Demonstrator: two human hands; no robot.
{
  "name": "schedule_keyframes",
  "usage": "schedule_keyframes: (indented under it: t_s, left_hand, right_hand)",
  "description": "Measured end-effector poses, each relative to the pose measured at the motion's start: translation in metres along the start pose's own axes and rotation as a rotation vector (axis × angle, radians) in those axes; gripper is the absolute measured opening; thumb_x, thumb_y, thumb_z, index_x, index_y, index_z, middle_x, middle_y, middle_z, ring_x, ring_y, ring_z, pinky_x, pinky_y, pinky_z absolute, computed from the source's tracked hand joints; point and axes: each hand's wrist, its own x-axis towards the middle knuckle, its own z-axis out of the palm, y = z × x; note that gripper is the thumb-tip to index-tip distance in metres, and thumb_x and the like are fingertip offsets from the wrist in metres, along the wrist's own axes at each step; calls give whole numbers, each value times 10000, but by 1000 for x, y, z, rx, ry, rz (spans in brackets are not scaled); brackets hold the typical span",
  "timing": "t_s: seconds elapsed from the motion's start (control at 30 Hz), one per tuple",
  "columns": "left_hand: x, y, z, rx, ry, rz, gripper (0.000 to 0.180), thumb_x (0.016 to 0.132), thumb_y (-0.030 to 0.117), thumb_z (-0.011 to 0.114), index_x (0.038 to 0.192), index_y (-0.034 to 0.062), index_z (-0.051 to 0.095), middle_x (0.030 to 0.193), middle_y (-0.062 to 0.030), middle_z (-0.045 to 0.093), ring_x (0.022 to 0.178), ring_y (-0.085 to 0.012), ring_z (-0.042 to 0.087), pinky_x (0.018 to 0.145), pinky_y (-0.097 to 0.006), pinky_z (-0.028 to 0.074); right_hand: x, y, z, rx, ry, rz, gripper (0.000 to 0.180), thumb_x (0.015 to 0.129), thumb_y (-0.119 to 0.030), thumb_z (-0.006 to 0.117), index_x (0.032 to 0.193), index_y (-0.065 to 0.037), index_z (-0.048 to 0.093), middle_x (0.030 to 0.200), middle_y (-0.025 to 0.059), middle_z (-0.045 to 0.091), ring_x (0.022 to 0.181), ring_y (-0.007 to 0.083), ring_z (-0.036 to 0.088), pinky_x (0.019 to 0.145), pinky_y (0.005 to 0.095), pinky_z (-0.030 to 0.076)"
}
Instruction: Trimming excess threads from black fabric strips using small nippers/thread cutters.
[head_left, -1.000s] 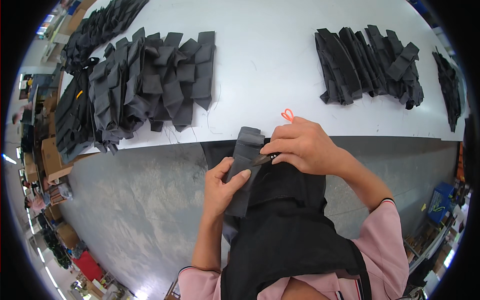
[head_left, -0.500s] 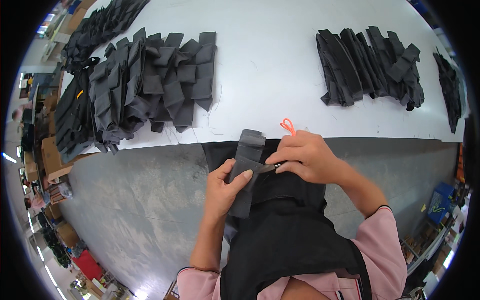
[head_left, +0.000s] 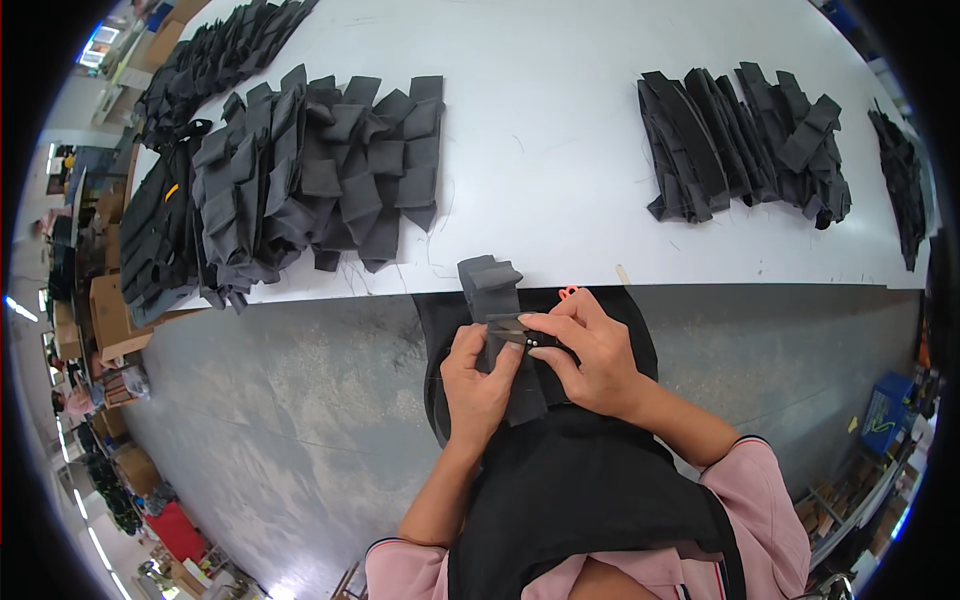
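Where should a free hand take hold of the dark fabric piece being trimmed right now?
Probably the folded top end of the dark fabric piece, coming from the table side. That end sticks up free above both hands; the left hand covers the middle, and the right hand works small snips there.

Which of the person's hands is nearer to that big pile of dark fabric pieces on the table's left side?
Left. The left hand sits below the pile, toward its right; the right hand is farther right.

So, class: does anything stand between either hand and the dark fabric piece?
Nothing visible does. The left hand grips the dark fabric piece directly, and the right hand presses small snips against it.
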Motion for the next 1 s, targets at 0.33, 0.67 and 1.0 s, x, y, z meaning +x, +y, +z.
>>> schedule_keyframes:
  t_s: [0.33, 0.67, 1.0]
  left_hand:
    - [-5, -2, 4, 13, 53, 13, 129, 794, 57, 651, 870, -26, 590, 799, -62, 536, 724, -138, 506, 656, -252, 406]
    - [2, -1, 3, -333, -27, -232, 128, 861, 119, 643, 915, 5, 618, 856, 38, 557, 768, -44, 483, 687, -209, 407]
    - [3, -9, -6, -355, -140, -237, 222, 939, 221, 541, 943, 5, 595, 857, 24, 570, 786, -38, 478, 720, -183, 369]
  right_hand:
    - [-4, -4, 7, -92, 49, -26, 324, 665, -22, 711, 981, -34, 643, 728, 67, 503, 596, 210, 544, 519, 293, 443]
    - [1, 17, 4, 341, -17, 295, 347, 725, 37, 646, 1062, -26, 596, 863, 64, 482, 650, 168, 514, 629, 285, 448]
    - [7, 14, 13, 305, -63, 155, 300, 634, 71, 644, 904, -58, 623, 724, 60, 498, 595, 167, 500, 532, 266, 405]
